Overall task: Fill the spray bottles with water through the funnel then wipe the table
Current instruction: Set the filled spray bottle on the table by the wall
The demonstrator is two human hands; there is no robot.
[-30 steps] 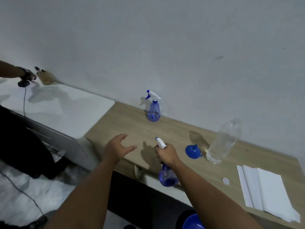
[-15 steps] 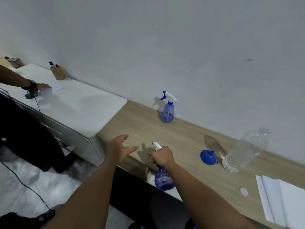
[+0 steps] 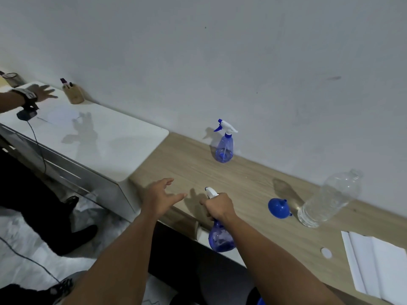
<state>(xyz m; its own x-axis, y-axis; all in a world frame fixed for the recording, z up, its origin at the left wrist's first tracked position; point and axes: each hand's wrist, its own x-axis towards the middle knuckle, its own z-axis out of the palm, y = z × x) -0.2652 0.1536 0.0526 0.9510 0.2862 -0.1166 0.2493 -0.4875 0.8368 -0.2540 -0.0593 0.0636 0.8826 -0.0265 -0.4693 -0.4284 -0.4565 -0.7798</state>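
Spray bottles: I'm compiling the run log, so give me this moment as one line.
right hand grips spray bottle at table edge | left hand open, empty | second spray bottle by wall | funnel unused

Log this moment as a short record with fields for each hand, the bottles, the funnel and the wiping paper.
right hand: grips the head of a blue spray bottle, held at the table's near edge
left hand: open, fingers spread, holds nothing
second spray bottle: upright by the wall, sprayer on
funnel: blue, lying on the wooden table
clear water bottle: uncapped, beside the funnel
white cap: on the table
paper towels: folded, right end
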